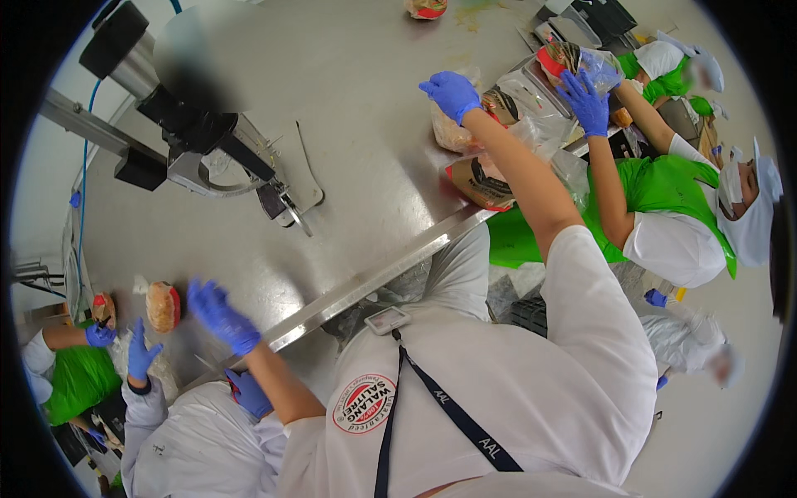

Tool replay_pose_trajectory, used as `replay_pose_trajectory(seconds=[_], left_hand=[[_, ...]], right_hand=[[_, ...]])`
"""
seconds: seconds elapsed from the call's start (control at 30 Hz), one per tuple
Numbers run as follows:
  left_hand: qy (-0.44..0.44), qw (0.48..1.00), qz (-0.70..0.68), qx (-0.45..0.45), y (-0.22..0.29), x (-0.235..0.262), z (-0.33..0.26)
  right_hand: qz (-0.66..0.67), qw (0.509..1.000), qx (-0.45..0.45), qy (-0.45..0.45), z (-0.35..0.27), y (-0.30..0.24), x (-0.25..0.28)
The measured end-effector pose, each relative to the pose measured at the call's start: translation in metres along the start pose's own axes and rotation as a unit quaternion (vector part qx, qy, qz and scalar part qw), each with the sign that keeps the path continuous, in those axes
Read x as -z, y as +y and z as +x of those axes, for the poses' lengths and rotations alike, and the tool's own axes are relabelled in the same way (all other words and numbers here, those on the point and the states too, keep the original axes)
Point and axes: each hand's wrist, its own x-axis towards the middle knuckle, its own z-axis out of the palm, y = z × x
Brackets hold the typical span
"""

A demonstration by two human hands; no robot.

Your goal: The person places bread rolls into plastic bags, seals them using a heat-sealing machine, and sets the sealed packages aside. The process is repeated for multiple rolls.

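Note:
My left hand (222,317), in a blue glove, is over the table's near left edge with its fingers apart and nothing in it. Just left of it lies a filled plastic bag (163,307) with a red-edged print. My right hand (452,95), also gloved, is stretched out to the right and closed at the top of a filled clear bag (450,131); the fingertips are partly hidden. Beside that bag are a brown-and-red printed bag (481,181) near the table edge and another printed bag (501,106).
A black-and-metal clipping machine (224,149) stands on the steel table (365,207) at the left. Gloved co-workers in green aprons (656,195) work at the right, one handling a bag (560,62). More co-workers are at the lower left. One bag (426,8) lies at the far edge.

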Motion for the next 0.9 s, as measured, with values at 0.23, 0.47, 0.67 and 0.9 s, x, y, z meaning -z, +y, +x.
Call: replay_pose_trajectory(seconds=[0.23, 0.47, 0.67, 0.9], left_hand=[[-0.385, 0.788, -0.102, 0.470, -0.056, -0.155, -0.112], [-0.287, 0.719, -0.252, 0.581, -0.122, -0.175, -0.109], [-0.445, 0.837, 0.100, 0.302, -0.158, -0.173, -0.111], [-0.464, 0.752, 0.465, -0.052, -0.111, -0.181, -0.136]], right_hand=[[0.668, 0.723, -0.164, -0.072, -0.084, -0.062, -0.001], [0.830, 0.460, -0.125, -0.290, -0.159, -0.096, -0.060], [0.245, 0.952, 0.177, 0.057, -0.152, -0.103, -0.093], [0.252, 0.944, 0.211, -0.040, -0.122, -0.089, -0.098]])
